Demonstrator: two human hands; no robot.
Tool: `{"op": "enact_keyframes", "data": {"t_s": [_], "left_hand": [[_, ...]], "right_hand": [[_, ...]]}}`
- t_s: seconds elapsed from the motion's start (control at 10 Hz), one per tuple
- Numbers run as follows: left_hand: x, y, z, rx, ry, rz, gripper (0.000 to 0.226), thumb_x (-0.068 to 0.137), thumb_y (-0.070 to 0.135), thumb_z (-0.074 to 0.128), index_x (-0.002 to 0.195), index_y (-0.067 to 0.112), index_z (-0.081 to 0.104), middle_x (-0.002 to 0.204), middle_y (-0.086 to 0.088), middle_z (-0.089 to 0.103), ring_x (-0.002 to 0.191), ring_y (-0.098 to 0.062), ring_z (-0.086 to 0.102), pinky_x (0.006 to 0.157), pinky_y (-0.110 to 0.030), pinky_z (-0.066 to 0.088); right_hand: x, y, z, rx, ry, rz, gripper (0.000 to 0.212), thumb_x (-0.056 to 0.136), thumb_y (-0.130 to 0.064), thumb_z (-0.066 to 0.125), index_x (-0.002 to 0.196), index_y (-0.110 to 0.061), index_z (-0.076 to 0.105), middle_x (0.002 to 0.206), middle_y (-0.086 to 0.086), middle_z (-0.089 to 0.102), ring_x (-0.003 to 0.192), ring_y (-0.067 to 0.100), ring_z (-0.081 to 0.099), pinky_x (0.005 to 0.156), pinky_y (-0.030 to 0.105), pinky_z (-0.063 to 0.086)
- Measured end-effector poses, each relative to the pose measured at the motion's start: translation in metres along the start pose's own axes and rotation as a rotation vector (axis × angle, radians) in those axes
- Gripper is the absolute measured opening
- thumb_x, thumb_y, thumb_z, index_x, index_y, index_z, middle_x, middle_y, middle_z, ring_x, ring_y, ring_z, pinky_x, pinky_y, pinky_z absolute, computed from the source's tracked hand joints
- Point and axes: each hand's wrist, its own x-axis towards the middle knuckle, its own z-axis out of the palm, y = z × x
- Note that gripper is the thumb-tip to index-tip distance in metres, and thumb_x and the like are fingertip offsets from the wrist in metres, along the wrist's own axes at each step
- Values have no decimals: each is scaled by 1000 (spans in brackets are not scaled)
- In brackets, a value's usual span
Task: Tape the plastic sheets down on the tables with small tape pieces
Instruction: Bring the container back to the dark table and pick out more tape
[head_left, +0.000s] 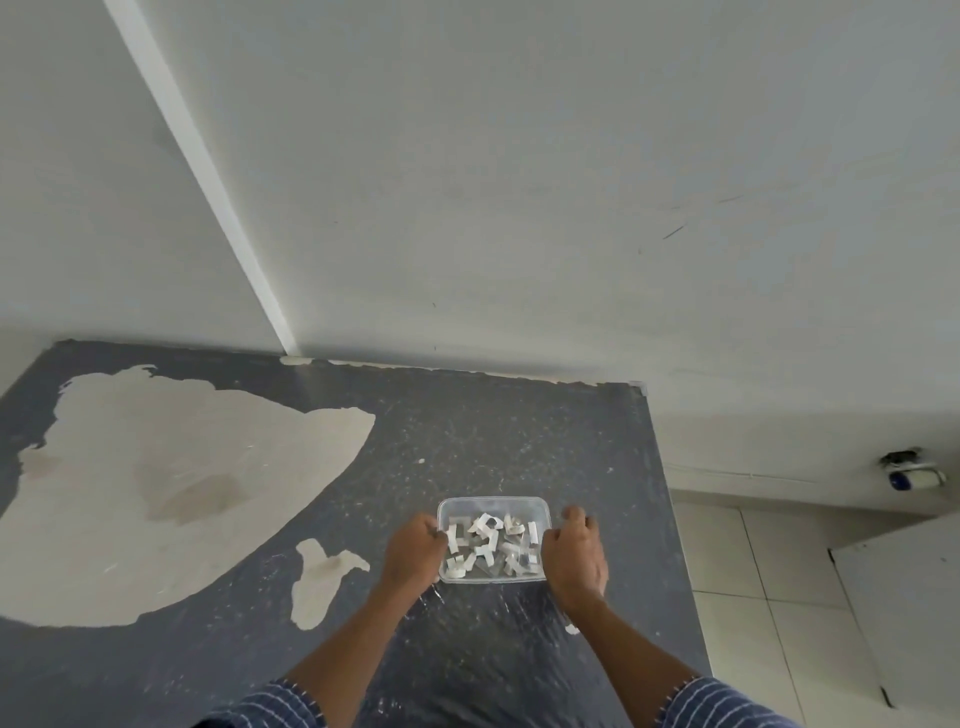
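A clear plastic container (493, 503) holding several small white tape pieces (488, 543) sits on the dark table (467, 431). My left hand (413, 553) grips the container's left side with curled fingers. My right hand (574, 558) grips its right side the same way. A clear plastic sheet (493, 649) lies over the table surface in front of me and shows as glossy wrinkles near my forearms.
The table's dark top has large worn beige patches (156, 493) on the left. White walls meet behind the table. The table's right edge (670, 519) drops to a tiled floor (753, 597). A white cabinet (904, 613) stands at the right.
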Motion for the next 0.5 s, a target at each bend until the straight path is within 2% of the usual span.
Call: {"op": "enact_keyframes", "data": {"t_s": [0.1, 0.2, 0.3, 0.4, 0.5], "left_hand": [[4, 8, 7, -9, 58, 29, 10, 96, 15, 53, 103, 11, 59, 96, -4, 64, 83, -20, 64, 76, -36, 58], [6, 20, 9, -4, 75, 51, 20, 96, 16, 53, 111, 7, 62, 102, -7, 66, 89, -20, 62, 82, -37, 54], [4, 26, 6, 22, 33, 66, 36, 96, 18, 51, 130, 9, 58, 125, -8, 65, 110, -26, 63, 92, -32, 50], [7, 22, 0, 47, -17, 58, 37, 93, 19, 54, 130, 14, 58, 124, -6, 67, 105, -23, 66, 95, -37, 54], [6, 34, -16, 83, -23, 123, 35, 94, 16, 52, 128, 12, 57, 121, -7, 66, 104, -22, 65, 88, -32, 53]], "right_hand": [[8, 5, -3, 123, -112, -17, 32, 92, -7, 44, 121, -12, 57, 111, 5, 64, 91, 18, 60, 81, 37, 55], [15, 4, -9, 198, -164, -67, 38, 94, -7, 44, 131, -8, 54, 118, 7, 64, 97, 18, 61, 79, 29, 53], [18, 3, -14, 202, -223, -61, 40, 97, -10, 46, 137, -10, 49, 134, 10, 58, 111, 22, 61, 88, 30, 54], [14, 0, -21, 187, -246, -74, 42, 96, -11, 47, 138, -13, 48, 136, 10, 58, 108, 23, 64, 89, 32, 56], [19, -14, -40, 194, -192, -121, 39, 94, -9, 45, 133, -13, 52, 128, 10, 62, 103, 22, 64, 88, 34, 56]]}}
